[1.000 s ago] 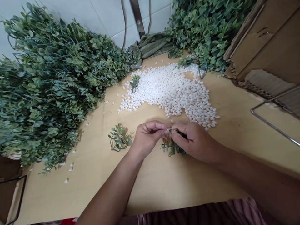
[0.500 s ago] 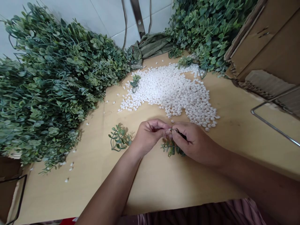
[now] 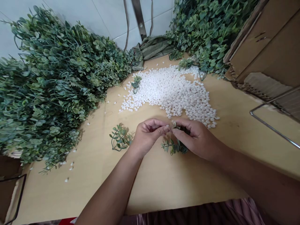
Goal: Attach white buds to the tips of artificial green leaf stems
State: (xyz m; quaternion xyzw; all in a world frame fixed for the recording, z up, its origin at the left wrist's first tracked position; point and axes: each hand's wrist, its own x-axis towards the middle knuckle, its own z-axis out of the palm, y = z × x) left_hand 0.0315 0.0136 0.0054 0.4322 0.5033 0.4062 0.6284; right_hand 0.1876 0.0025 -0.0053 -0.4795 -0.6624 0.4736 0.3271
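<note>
My right hand (image 3: 197,137) is closed around a sprig of artificial green leaves (image 3: 173,147), its leafy part hanging below the fingers. Thumb and forefinger of my left hand (image 3: 148,134) are pinched together, with a speck of a small white piece (image 3: 168,126) showing at their tips. The fingertips of both hands are very close, a narrow gap between them. A loose leafy sprig (image 3: 120,137) lies on the table just left of my left hand. Beyond both hands spreads a pile of small white plastic pieces (image 3: 164,86).
A large heap of leafy sprigs (image 3: 53,90) fills the left side, another heap (image 3: 201,31) the back right. A cardboard box (image 3: 269,40) and a bent metal rod (image 3: 272,125) stand at right. Dark green cloth (image 3: 156,48) lies against the tiled wall (image 3: 105,15).
My fingertips were together on the sprig's stem; now they have come slightly apart. The sprig has shifted a little in my right hand. The view has tilted slightly.
</note>
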